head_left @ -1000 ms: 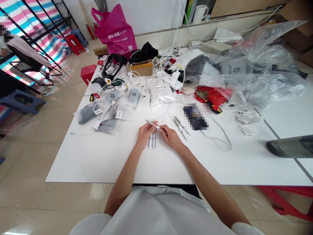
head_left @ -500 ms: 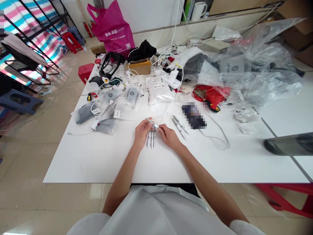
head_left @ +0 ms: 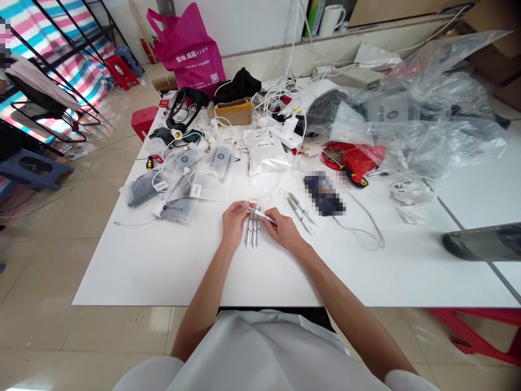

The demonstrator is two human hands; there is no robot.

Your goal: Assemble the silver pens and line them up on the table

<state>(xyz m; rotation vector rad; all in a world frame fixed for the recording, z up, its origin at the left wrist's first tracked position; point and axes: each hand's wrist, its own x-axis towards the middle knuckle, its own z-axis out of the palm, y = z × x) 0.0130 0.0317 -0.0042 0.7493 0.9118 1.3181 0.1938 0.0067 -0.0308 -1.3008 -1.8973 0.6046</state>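
A white and grey pen (head_left: 259,213) is held between my two hands, above the table. My left hand (head_left: 235,221) is closed on its left end, and my right hand (head_left: 281,227) pinches its right end. Just below the held pen, three similar pens (head_left: 253,234) lie side by side on the white table (head_left: 163,271), their upper parts partly covered by the held pen and fingers. To the right of my right hand, two more pens (head_left: 300,213) rest at a slant.
A blurred-out dark object (head_left: 324,193) with a cable lies right of the pens. Grey pouches (head_left: 175,210), a white packet (head_left: 265,151), tangled cables and a magenta bag (head_left: 189,51) fill the back. A dark bottle (head_left: 480,241) lies at the right.
The held pen has shifted slightly right and lies flatter between my hands, with its right end now sticking out past my right fingertips. The other pens have stayed in place.
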